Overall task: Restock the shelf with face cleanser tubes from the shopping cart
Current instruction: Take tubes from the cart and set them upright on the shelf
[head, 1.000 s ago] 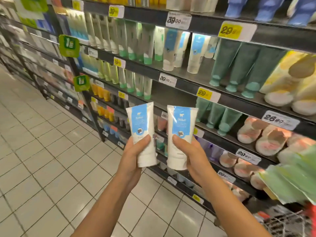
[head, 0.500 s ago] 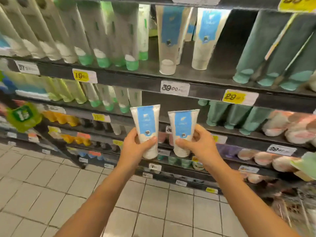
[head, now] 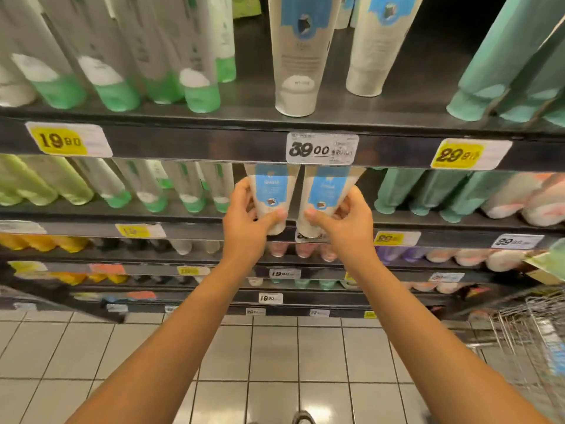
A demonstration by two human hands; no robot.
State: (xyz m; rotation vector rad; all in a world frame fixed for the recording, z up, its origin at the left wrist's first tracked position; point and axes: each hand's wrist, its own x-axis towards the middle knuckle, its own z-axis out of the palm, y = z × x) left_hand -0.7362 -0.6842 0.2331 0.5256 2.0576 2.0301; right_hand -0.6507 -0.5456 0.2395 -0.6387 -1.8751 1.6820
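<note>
Fingers [head: 242, 188] grip smooth tapered tubes [head: 271, 187]; left hand [head: 246, 229] one, right hand [head: 348, 229] another.

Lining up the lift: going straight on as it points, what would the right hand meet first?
Likely the shelf edge by the price tag; the tube in the right hand tops out just below it, depth unclear.

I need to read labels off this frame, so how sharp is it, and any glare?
Head view: the white 39.00 price tag reads clearly; the white, blue-labelled plastic tube in the left hand and the matching tube in the right hand are ghosted; the wire shopping cart is smeared; glare spots the pale floor tiles.
</note>
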